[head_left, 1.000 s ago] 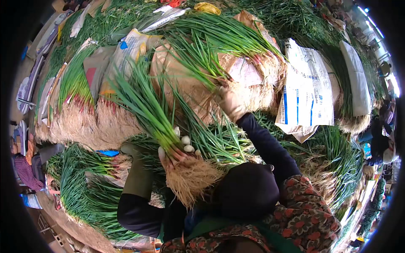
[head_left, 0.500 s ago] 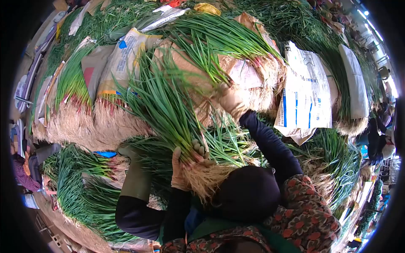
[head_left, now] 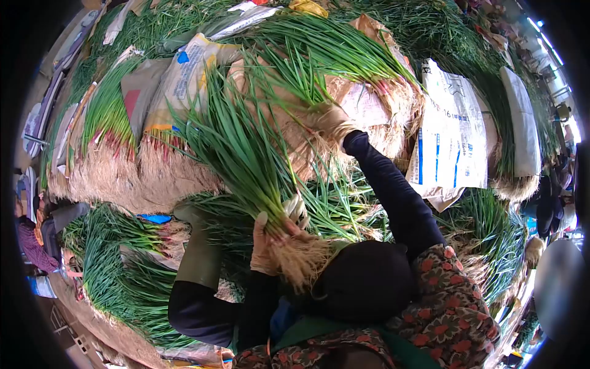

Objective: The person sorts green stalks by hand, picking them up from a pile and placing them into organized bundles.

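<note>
Leafy piles [head_left: 123,286] around; left grip [head_left: 264,249] wrapped round green onions [head_left: 261,190]; right grip [head_left: 335,120], closure unclear.

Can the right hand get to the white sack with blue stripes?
Probably yes: the white sack lies uncovered, to the right of the right hand, which is at some green stalks.
</note>
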The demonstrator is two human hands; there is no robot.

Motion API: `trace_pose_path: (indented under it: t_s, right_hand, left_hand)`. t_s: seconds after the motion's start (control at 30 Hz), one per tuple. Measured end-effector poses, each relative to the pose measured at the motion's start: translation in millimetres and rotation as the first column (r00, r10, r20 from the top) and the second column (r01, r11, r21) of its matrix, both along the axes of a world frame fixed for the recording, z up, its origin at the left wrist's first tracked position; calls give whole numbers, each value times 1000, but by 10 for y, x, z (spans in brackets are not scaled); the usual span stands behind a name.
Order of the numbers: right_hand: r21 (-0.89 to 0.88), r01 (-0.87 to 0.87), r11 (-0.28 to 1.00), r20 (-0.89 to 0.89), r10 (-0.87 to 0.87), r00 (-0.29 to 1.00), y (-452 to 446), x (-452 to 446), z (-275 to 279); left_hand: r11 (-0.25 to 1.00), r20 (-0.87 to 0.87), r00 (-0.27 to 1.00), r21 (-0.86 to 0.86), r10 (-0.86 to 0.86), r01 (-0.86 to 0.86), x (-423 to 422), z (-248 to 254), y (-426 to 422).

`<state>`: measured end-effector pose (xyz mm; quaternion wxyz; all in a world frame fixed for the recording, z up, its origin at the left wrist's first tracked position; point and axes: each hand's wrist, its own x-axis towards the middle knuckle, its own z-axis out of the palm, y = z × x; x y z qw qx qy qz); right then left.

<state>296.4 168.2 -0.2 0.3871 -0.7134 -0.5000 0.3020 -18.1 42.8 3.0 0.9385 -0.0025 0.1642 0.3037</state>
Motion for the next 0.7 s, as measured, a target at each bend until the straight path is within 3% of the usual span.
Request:
trace_pose_path:
  t_s: [0.03, 0.07, 0.17, 0.2, 0.23, 0.27, 0.3, 0.37, 0.43, 0.47, 0.5, 0.53, 0.6, 0.7]
  right_hand:
    - [-49, -67, 997, 237, 77, 968, -13, -55, -2]
    - [-267, 35, 963, 507, 109, 855, 13, -180, 66]
    - [-283, 23, 959, 620, 165, 768, 61, -315, -17]
    - [-169, -24, 985, 562, 116, 819, 40, -294, 64]
    - [-50, -59, 997, 494, 76, 866, -15, -222, 119]
    - [76, -44, 996, 255, 24, 967, -90, -150, 120]
    - [90, -9, 996, -103, 19, 995, -120, -100, 3]
    - [220, -89, 971, -514, 193, 836, -386, -306, -196]
    - [368, -84, 926, -787, 358, 502, -756, -539, -414]
    - [260, -282, 924, -396, 368, 841, -814, -630, -648]
    - [85, -329, 941, -139, 338, 931, -831, -750, -638]
    - [-101, -344, 934, 136, 355, 925, -848, -873, -625]
    - [-409, -227, 884, 191, 326, 926, -807, -1126, 141]
    - [-298, -215, 930, 25, 233, 972, -733, -1124, -151]
  left_hand:
    - [1000, -2, 1000, -2, -14, 14, -9, -134, -4]
    - [1000, -3, 1000, -5, -28, 28, -17, -265, -8]
    - [1000, -40, 999, 17, -2, 2, 13, -24, -3]
    - [999, -51, 999, 42, 7, -5, -44, -17, 16]
    - [998, -62, 998, 66, 17, -13, -75, 52, 36]
    - [999, 15, 998, 6, 54, -54, -58, 125, 10]
    - [998, 29, 997, -12, 66, -66, -72, 153, 5]
    - [996, 63, 995, -47, 83, -81, -83, 166, -10]
    - [997, 43, 996, -25, 72, -71, -64, 107, -19]
    - [998, 41, 997, -23, 64, -63, -52, 57, -22]
    - [998, 35, 998, -21, 56, -55, -49, 35, -28]
    - [998, 23, 998, -25, 55, -54, -39, 50, -32]
    - [997, -11, 998, -33, 65, -65, -38, 111, -43]
    - [998, -14, 998, -27, 59, -59, -73, 110, -32]
